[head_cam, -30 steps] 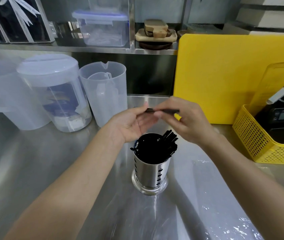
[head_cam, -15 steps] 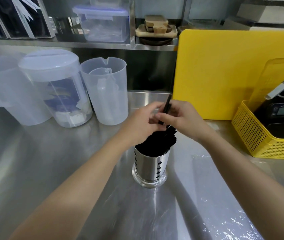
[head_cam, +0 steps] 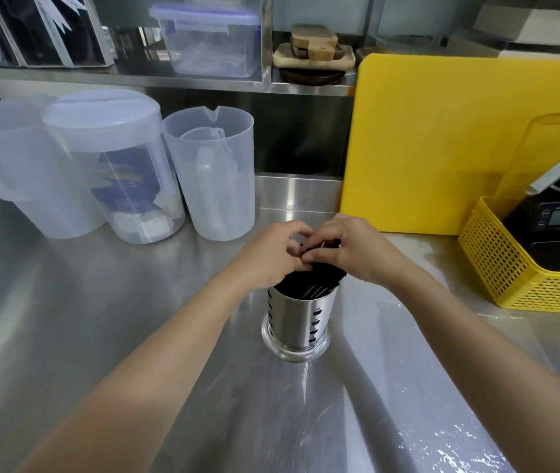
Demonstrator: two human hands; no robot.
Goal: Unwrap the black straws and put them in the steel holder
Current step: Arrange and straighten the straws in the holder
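Note:
A perforated steel holder (head_cam: 300, 320) stands upright on the steel counter, full of black straws (head_cam: 312, 285). Both hands meet right above its mouth. My left hand (head_cam: 268, 257) curls over the holder's left rim with its fingertips on the straw tops. My right hand (head_cam: 353, 250) comes in from the right, thumb and fingers pinched on the black straws at the top of the bundle. The fingers hide the straw ends. A clear plastic wrapper (head_cam: 435, 414) lies flat on the counter, front right.
Three translucent plastic jugs (head_cam: 210, 172) stand at the back left. A yellow cutting board (head_cam: 442, 141) leans against the back wall. A yellow mesh basket (head_cam: 517, 271) with a black device sits at the right. A shelf with containers runs above.
A straw held level between both hands was tipped upright and lowered into the holder. Both hands have dropped onto the straw tops.

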